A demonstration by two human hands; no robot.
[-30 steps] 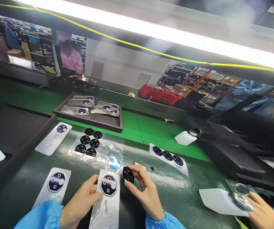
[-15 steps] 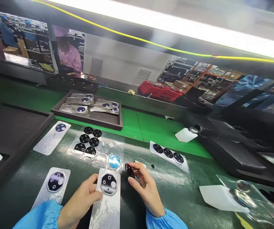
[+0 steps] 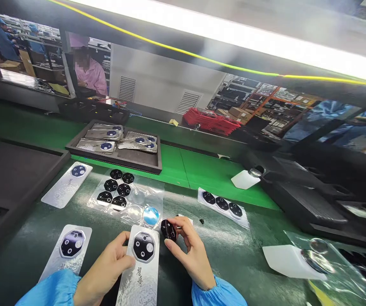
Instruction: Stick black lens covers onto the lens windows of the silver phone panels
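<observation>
Black octagonal disc (image 3: 168, 230) clamped by its rim in the right grip (image 3: 187, 246), seemingly to spare the glossy face; silver panel (image 3: 140, 289) just beside, pinched at the left edge by the left grip (image 3: 108, 265), likely for steadiness, ringed end facing away. Around these on the tabletop (image 3: 234, 263): clear sheet (image 3: 152, 193) with more discs (image 3: 110, 185) beyond, second panel (image 3: 58, 263) at the left, lower end partly hidden by the left sleeve (image 3: 52, 289); farther out, filled tray (image 3: 132, 164), white strip (image 3: 243, 219), white bottle (image 3: 288, 261)

The left grip (image 3: 108, 267) is closed, thumb (image 3: 126, 262) uppermost, while the right grip (image 3: 192, 254) pinches with thumb and fingers (image 3: 184, 224).
</observation>
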